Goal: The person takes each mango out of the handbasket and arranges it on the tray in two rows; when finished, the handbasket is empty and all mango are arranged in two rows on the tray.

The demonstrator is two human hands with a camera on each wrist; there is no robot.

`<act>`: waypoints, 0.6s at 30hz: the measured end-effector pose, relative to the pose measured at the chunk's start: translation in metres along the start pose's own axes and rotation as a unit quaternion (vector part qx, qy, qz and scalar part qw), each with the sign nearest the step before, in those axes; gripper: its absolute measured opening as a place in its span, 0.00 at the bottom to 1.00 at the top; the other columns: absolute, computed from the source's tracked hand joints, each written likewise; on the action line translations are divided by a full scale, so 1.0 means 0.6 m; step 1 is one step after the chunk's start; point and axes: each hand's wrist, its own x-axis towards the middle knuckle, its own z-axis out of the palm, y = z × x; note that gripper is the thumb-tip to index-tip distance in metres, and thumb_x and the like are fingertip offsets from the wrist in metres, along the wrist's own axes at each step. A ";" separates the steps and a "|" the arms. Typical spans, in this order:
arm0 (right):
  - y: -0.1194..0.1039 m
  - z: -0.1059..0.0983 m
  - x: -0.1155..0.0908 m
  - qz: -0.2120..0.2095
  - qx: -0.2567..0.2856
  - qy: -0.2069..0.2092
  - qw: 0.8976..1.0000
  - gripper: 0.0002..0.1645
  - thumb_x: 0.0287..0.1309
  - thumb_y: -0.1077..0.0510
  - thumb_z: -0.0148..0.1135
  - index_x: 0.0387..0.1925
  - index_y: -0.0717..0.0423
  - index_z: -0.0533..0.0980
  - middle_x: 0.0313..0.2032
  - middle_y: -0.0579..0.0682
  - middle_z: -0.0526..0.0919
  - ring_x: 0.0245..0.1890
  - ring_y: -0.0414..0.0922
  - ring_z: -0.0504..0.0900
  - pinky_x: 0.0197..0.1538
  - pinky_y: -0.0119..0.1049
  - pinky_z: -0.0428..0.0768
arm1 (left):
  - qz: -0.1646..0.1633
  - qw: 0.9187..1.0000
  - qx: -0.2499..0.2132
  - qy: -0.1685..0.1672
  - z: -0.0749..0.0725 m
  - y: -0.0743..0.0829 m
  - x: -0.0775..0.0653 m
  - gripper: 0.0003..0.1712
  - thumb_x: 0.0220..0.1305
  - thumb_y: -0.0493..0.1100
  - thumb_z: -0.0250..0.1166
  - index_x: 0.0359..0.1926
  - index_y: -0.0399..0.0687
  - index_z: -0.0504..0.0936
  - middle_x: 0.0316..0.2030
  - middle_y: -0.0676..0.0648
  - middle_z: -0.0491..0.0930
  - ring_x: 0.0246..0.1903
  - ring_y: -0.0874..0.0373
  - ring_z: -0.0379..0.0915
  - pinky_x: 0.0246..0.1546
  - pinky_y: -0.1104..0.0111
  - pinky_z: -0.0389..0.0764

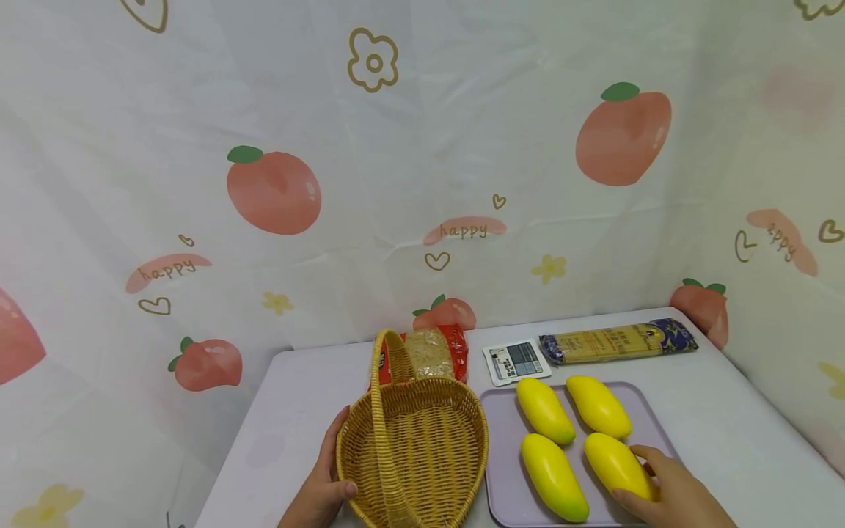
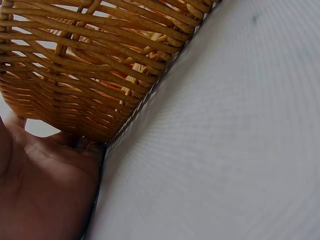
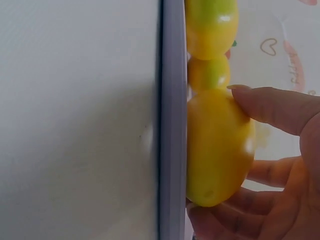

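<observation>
A heart-shaped wicker basket (image 1: 432, 447) with a tall arched handle stands on the table, and no items show inside it. Against its left side my left hand (image 1: 323, 477) holds the wall, thumb by the rim and fingers along the outside. The left wrist view shows the palm beside the woven wall (image 2: 95, 65), the fingertips mostly hidden. A lilac tray (image 1: 505, 411) carries several yellow mangoes, among them one at near left (image 1: 554, 477). Around the near-right mango (image 1: 617, 466), my right hand (image 1: 676, 491) has its thumb and fingers; this mango (image 3: 220, 150) still sits low at the tray edge.
Behind the basket lies a red-and-clear food packet (image 1: 429, 352). A flat white package (image 1: 517, 361) with a dark label is behind the tray. Farther right is a long pack of noodles (image 1: 617, 342). A peach-printed curtain (image 1: 396, 183) hangs behind the white table (image 1: 264, 440).
</observation>
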 end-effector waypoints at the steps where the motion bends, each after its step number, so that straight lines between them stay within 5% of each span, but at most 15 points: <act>1: 0.000 0.000 0.000 -0.001 -0.002 0.001 1.000 0.65 0.50 0.29 0.83 0.65 0.80 0.69 0.42 0.53 0.83 0.38 0.50 0.79 0.48 0.58 0.85 | -0.001 1.000 -0.001 0.000 0.000 -0.001 0.000 0.72 0.67 0.51 0.80 0.89 0.61 0.32 0.85 0.38 0.25 0.80 0.33 0.29 0.68 0.72 0.65; 18: -0.007 -0.038 -0.013 0.022 -0.008 0.000 1.000 0.67 0.58 0.23 0.73 0.66 0.81 0.66 0.45 0.68 0.83 0.40 0.56 0.83 0.44 0.60 0.87 | -0.018 1.000 0.003 0.023 -0.001 -0.002 0.004 0.67 0.70 0.48 0.78 0.89 0.63 0.35 0.85 0.39 0.25 0.81 0.36 0.28 0.66 0.75 0.65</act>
